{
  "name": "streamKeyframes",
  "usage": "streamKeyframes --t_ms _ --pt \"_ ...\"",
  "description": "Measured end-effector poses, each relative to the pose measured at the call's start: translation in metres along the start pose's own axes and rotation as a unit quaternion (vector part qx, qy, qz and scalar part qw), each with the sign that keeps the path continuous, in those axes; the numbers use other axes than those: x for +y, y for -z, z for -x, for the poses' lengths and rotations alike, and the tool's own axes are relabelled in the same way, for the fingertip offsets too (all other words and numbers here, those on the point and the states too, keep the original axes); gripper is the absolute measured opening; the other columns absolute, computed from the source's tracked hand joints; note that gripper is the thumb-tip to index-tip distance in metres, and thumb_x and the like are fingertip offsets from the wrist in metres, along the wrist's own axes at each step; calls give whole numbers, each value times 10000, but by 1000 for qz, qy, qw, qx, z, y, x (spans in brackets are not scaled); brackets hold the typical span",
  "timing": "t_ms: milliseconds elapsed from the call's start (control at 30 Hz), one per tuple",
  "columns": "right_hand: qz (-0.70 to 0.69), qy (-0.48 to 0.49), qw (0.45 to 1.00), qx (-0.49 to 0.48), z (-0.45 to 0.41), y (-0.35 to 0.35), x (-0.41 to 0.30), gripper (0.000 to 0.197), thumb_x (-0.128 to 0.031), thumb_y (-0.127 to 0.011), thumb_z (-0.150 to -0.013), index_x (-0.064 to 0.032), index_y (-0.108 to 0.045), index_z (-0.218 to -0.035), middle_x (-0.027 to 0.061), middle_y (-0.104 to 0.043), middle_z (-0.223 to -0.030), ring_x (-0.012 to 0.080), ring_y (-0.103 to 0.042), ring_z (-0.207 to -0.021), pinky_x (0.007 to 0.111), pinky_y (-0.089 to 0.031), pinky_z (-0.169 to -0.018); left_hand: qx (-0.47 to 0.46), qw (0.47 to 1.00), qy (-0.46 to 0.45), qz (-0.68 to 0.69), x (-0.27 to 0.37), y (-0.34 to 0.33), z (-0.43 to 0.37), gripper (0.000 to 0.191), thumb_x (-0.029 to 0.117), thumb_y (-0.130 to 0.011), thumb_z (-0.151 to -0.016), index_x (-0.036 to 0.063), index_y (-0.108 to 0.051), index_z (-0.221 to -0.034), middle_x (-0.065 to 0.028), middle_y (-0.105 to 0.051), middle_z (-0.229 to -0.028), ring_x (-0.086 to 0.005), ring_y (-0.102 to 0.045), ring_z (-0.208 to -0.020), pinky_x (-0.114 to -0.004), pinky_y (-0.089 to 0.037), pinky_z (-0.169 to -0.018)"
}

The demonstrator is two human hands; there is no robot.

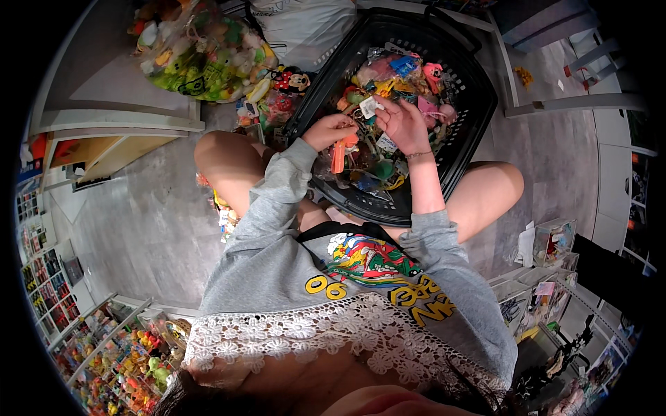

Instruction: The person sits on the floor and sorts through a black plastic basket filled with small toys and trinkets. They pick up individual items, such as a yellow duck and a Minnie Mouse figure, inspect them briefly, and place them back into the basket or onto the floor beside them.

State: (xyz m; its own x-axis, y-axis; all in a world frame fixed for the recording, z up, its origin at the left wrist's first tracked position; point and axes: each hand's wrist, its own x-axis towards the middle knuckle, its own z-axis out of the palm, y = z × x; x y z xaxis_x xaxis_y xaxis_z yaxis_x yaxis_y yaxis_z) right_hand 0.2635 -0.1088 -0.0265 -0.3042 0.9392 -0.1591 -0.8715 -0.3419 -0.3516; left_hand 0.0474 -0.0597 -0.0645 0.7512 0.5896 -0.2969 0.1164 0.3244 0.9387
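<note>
A black plastic basket (468,151) lies tilted between my legs, filled with small toys and trinkets, several in clear plastic. Over it, my left hand (331,131) pinches a small item with an orange strap (338,156) hanging below the fingers. To its right, my right hand (403,125) holds a white tag (370,107) at its fingertips; whether the tag is joined to the orange-strapped item cannot be told. A pink figure (433,74) and a blue packet (404,65) lie among the toys near the basket's far side.
A clear bag of plush toys (208,57) and a white bag (307,26) stand beyond the basket. A Minnie Mouse item (297,82) lies by its left rim. Packed toys (225,216) are beside my left leg. Shelves of toys (130,364) stand behind left, clear display boxes (554,242) behind right.
</note>
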Motion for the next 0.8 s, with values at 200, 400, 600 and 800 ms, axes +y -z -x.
streamKeyframes --t_ms 200,400,600,800 --pt "-62 116 990 46 -1 -1 -1 357 -217 -425 -860 59 -493 -1077 125 -564 -1081 235 -459 -1115 342 -336 -969 -98 993 66 -6 11 -12 6 261 136 -551 -842 -5 -495 -1054 -63 -563 -986 -107 -537 -890 -228 -431 -774" --pt "-54 178 981 46 -2 27 -8 278 -197 -440 -853 18 -541 -999 87 -594 -979 212 -486 -1065 328 -359 -943 -110 988 -9 -111 -30 -6 5 84 11 -475 -817 -7 -515 -889 -62 -566 -911 -122 -527 -859 -259 -424 -749" --pt "333 32 934 122 -15 5 35 336 -254 -398 -897 -12 -501 -1106 47 -569 -958 137 -545 -897 248 -413 -820 6 987 6 159 16 -9 11 188 175 -388 -919 28 -476 -997 -20 -519 -879 -92 -512 -787 -240 -438 -723" --pt "180 -192 965 -7 -5 -27 59 415 -397 -363 -907 -68 -441 -1149 65 -546 -1021 177 -577 -863 275 -487 -684 94 928 -39 359 30 -4 17 188 176 -333 -930 42 -463 -908 -51 -505 -828 -155 -537 -788 -312 -485 -725"
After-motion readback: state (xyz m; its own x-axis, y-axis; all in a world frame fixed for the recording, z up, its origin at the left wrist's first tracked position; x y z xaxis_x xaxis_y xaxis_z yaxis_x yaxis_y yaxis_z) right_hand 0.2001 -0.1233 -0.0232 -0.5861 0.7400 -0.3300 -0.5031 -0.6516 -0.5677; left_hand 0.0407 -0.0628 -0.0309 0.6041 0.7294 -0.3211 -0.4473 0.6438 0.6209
